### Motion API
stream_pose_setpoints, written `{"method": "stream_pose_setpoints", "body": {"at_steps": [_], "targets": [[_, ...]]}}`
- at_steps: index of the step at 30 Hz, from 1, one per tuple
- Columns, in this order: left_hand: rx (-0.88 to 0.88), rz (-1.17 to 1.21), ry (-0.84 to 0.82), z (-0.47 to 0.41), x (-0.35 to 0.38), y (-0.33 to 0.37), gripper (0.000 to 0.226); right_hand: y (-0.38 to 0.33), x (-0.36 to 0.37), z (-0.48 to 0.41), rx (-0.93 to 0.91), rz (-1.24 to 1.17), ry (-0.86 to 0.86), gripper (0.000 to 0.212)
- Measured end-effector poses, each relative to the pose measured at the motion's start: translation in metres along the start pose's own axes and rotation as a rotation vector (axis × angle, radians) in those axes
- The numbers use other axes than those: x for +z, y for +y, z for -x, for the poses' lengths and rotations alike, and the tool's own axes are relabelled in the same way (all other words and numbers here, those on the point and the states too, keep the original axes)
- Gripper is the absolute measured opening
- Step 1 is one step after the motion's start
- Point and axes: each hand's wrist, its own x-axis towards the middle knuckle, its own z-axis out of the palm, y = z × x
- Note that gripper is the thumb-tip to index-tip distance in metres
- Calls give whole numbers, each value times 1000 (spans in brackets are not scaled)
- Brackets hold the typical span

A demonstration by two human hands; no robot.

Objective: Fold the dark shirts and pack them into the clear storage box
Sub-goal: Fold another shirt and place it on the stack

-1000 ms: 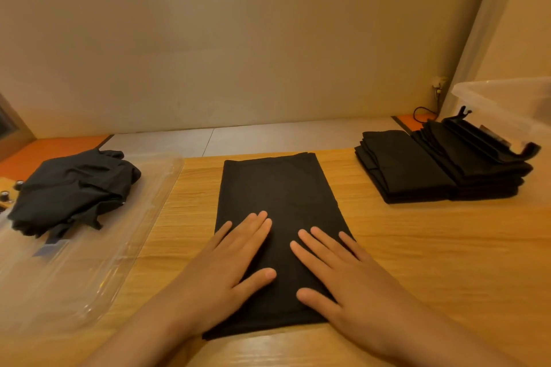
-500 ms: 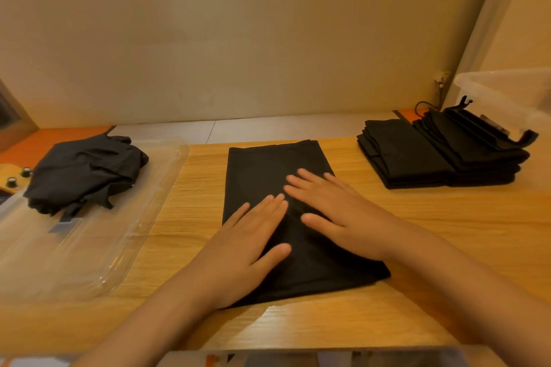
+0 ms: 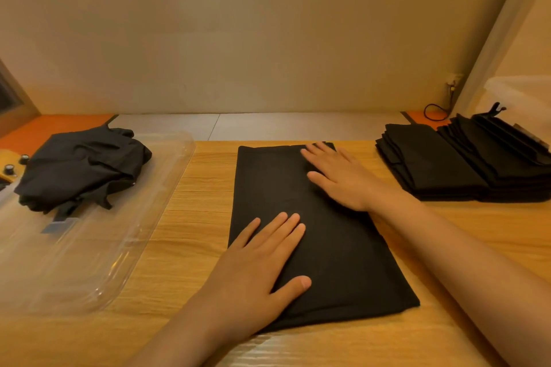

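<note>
- Left hand [image 3: 262, 259]: flat, fingers straight, thumb out, pressing the shirt [image 3: 343, 262] near its close end.
- Right hand [image 3: 340, 176]: flat, fingers straight, on the shirt's far right corner.
- Box [image 3: 518, 92]: well right of the right hand, beyond the stack [image 3: 432, 164].
- Risk: uneven palm pressure could drag the top layer and skew the fold.

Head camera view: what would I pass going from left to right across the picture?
A heap of crumpled dark shirts lying on a clear lid → flat folded shirt in the middle → stack of folded shirts → clear storage box at the right edge.
</note>
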Motion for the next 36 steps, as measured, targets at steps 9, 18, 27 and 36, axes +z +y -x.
{"method": "stream_pose_setpoints", "body": {"at_steps": [9, 18, 27, 36], "targets": [[46, 1, 15, 0, 6, -5, 76, 23, 10, -58, 86, 69, -122, 54], [79, 336, 193, 25, -1, -10, 64, -50, -10, 44, -162, -89, 46, 53], [105, -151, 165, 91, 17, -6, 69, -59, 6, 186, -183, 62, -172, 59], [162, -183, 249, 104, 32, -3, 64, -57, 32, 226, -121, 109, 173, 62]]}}
